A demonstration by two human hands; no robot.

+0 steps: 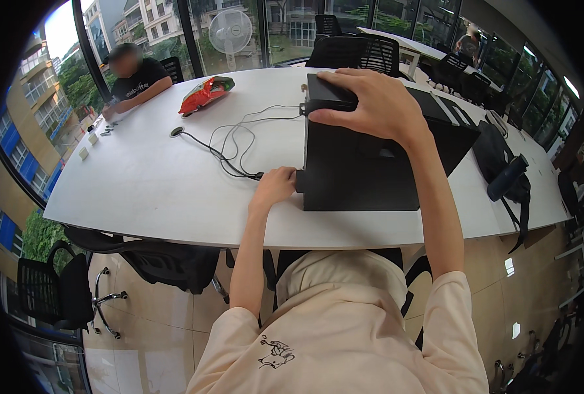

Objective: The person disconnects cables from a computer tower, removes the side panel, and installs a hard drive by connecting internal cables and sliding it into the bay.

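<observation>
A large black computer case stands on the white table in front of me. My left hand is at its lower left edge, fingers closed around the end of a black cable; the plug itself is hidden by the fingers. My right hand lies over the top left of the case, on a raised black part, with thumb and fingers spread. Thin grey wires run from the case's upper left side and loop over the table.
The white table has a cable hole, a red and green bag and small items at far left, near a seated person. A black backpack with a dark bottle lies right. Black chairs stand below left.
</observation>
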